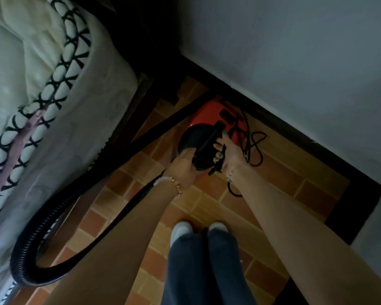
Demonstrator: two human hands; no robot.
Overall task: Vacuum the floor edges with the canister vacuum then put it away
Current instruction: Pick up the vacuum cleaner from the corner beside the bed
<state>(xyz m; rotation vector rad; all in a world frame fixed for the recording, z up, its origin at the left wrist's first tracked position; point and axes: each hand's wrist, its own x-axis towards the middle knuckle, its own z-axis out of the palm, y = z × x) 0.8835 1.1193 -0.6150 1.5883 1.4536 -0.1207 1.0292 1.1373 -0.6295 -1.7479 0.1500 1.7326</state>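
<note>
fingers (218,148) of the right hand (228,150) curl around the black handle of the red vacuum (209,126); the left hand (183,166) grips its dark front. it sits on the brick-pattern floor (262,194) by the dark skirting and grey wall (295,51), hose (75,208) looping beside the bed (42,84).

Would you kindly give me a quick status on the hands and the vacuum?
Left hand and right hand both on the red canister vacuum, parked by the dark skirting. Hose looped by the bed; power cord loose beside it.
</note>
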